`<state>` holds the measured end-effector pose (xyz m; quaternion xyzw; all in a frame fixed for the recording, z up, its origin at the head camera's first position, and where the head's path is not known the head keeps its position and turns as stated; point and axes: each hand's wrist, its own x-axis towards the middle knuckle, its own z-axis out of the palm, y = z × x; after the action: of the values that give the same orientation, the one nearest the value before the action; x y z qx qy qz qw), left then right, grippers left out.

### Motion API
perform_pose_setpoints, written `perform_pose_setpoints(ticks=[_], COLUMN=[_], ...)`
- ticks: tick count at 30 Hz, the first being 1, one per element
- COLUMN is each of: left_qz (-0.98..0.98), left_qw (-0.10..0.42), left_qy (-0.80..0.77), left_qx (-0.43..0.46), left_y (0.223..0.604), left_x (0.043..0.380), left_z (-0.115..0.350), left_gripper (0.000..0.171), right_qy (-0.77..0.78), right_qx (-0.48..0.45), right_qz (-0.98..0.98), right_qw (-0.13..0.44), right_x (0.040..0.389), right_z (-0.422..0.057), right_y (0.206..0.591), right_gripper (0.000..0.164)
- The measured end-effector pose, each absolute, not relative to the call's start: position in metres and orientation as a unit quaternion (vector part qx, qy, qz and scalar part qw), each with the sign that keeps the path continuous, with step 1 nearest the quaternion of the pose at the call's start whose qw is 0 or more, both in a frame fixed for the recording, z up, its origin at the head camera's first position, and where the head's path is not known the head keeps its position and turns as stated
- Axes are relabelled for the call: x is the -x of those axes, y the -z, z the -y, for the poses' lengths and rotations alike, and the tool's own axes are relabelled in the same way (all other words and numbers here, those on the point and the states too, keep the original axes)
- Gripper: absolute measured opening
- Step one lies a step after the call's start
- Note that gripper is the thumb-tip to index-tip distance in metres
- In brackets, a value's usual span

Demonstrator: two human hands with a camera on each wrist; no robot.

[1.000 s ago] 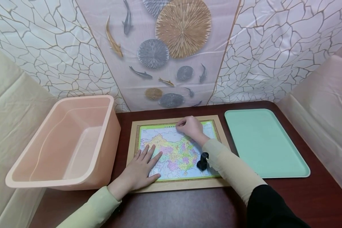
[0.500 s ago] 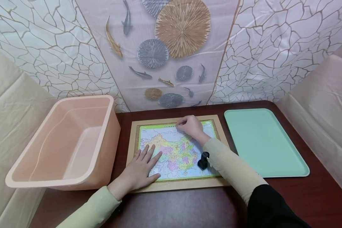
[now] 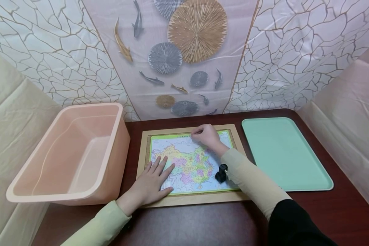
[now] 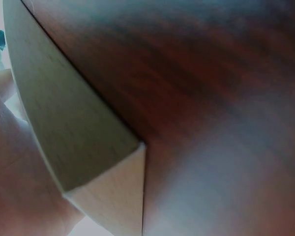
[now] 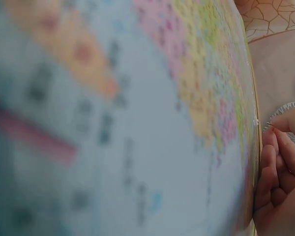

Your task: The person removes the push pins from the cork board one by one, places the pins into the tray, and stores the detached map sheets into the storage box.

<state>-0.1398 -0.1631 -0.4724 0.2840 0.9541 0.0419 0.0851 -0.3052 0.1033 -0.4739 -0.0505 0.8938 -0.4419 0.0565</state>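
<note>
One map (image 3: 200,167) below right hand (image 3: 207,136) (apparently pinching thin thing (image 5: 269,124)).

Place type: cloth-screened work area; wider premises undetermined. Patterned fabric backdrop (image 3: 184,58) closes the rear; plain drapes (image 3: 13,116) flank a dark wood-grained tabletop (image 3: 192,223).

Left side: tall pink plastic tub (image 3: 120,167) obstructs low passage; a narrow strip of dark red wooden table (image 3: 135,138) separates it from the wood-framed coloured map (image 3: 187,171). Lower right of centre: beige-sleeved right forearm (image 3: 252,182) bars approach. Right: shallow mint-green rectangular tray (image 3: 287,157) permits overhead passage.
</note>
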Motion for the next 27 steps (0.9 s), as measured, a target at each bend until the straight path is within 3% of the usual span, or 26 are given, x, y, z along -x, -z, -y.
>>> perform_pose_setpoints(ticks=[27], left_qz=[-0.955], left_qw=[0.085], left_qy=[-0.04], left_qx=[-0.282], left_y=[0.472], left_x=[0.138], left_z=[0.162], left_gripper=[0.078], right_qy=[0.439], right_qx=[0.06], right_qz=[-0.895], right_qw=[0.044], right_x=[0.302], right_z=[-0.121], right_y=[0.463], right_gripper=[0.016])
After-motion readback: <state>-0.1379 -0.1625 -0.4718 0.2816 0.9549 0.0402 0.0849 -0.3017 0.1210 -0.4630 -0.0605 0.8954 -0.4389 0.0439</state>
